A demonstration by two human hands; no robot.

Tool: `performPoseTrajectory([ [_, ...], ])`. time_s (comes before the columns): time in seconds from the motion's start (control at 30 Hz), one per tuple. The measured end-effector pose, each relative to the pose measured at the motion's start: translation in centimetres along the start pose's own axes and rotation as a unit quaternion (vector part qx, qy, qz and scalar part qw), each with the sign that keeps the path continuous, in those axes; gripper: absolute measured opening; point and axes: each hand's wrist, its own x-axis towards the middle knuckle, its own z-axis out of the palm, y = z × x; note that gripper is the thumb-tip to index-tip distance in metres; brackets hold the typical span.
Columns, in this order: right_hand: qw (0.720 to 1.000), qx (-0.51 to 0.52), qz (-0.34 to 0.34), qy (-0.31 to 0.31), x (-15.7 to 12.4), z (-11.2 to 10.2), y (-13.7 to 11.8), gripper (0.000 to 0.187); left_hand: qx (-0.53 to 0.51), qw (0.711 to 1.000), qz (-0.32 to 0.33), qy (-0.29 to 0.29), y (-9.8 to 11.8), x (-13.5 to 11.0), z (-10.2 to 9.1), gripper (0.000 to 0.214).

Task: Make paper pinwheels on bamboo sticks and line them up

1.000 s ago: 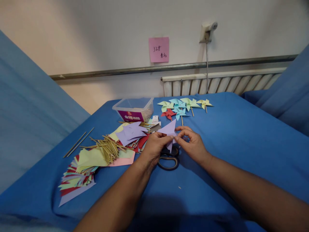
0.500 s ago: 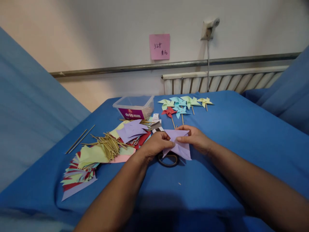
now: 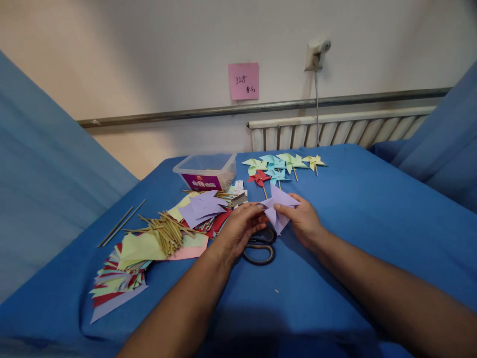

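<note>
A lilac sheet of pinwheel paper point(image 3: 282, 198) is held up between my hands, its points folded in toward the middle. My right hand point(image 3: 304, 221) grips it from the right, with the thumb pressed near the centre. At the paper's left point, my left hand point(image 3: 242, 228) pinches with thumb and forefinger. Below lie scissors point(image 3: 260, 262) with black handles; their blades are hidden. Finished paper pinwheels on sticks stand out behind my hands: a red pinwheel point(image 3: 258, 177), a blue pinwheel point(image 3: 276, 176) and several others.
Left of my hands lie thin sticks point(image 3: 169, 233), lilac paper pieces point(image 3: 203, 208) and a fanned stack of coloured paper point(image 3: 119, 278). Behind them are a clear plastic tub point(image 3: 204, 171) and a small open box point(image 3: 239, 199). Blue cloth point(image 3: 335, 298) covers the table.
The lilac paper has been turned and its points folded inward. My left hand has shifted slightly left to its edge, and more of the scissors' handles shows.
</note>
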Motion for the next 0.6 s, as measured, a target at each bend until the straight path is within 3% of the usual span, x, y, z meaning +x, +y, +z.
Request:
performPoseTrajectory([
  [0.1, 0.999, 0.038, -0.01, 0.032, 0.0, 0.2, 0.4, 0.039, -0.059, 0.998, -0.022, -0.014, -0.4, 0.0, 0.2, 0.029],
  [0.23, 0.998, 0.044, -0.017, 0.049, -0.5, 0.7, 0.7, 0.041, -0.028, 0.999, 0.026, -0.016, -1.3, 0.2, 0.5, 0.032],
  [0.43, 0.998, 0.046, -0.009, 0.046, -0.9, 1.3, 1.1, 0.047, -0.003, 0.997, 0.057, 0.047, -2.4, 1.0, 0.3, 0.04],
  [0.6, 0.998, 0.047, -0.004, 0.033, -0.8, 1.2, 1.2, 0.047, 0.029, 0.995, 0.071, 0.061, -2.6, 1.1, 0.2, 0.041],
])
